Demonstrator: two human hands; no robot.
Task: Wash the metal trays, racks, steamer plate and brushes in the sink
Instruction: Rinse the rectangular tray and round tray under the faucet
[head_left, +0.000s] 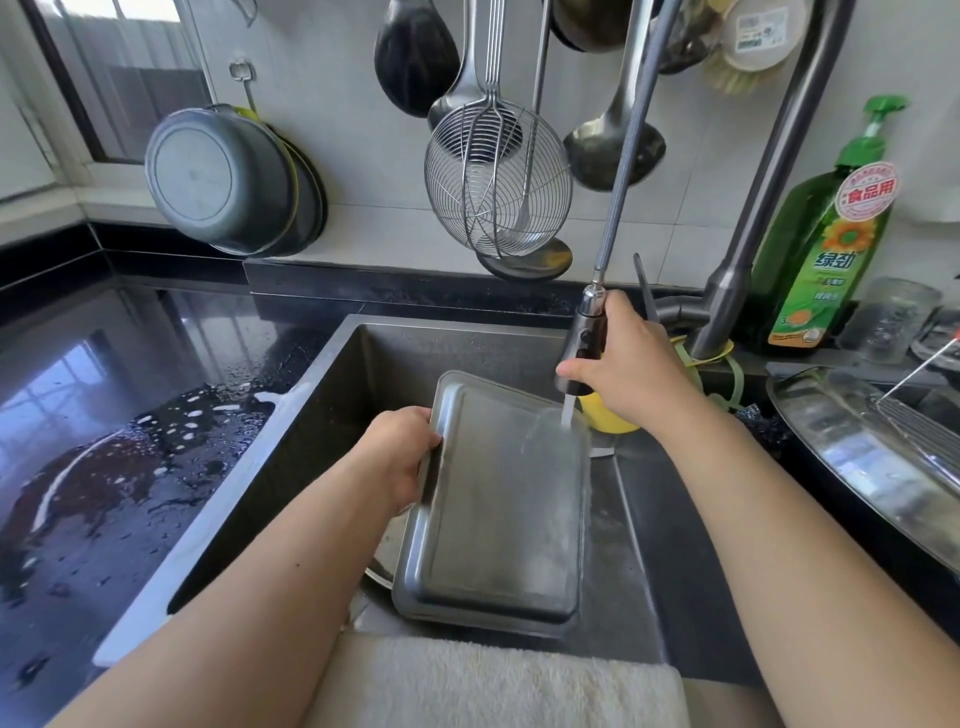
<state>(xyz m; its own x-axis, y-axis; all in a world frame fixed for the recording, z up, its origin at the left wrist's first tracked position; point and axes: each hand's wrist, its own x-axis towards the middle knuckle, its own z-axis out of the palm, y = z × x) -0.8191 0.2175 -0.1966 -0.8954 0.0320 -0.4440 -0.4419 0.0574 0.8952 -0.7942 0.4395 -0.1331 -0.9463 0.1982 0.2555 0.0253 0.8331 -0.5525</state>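
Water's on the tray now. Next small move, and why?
Probably sweep the sprayer head in the right hand down along the metal tray: the stream hits only its far right corner, while the left hand grips the left rim, holding it tilted over the sink.

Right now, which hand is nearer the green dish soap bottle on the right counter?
Right. The right hand grips the pull-out sprayer head just left of the green dish soap bottle; the left hand holds the rectangular metal tray farther left, down in the sink.
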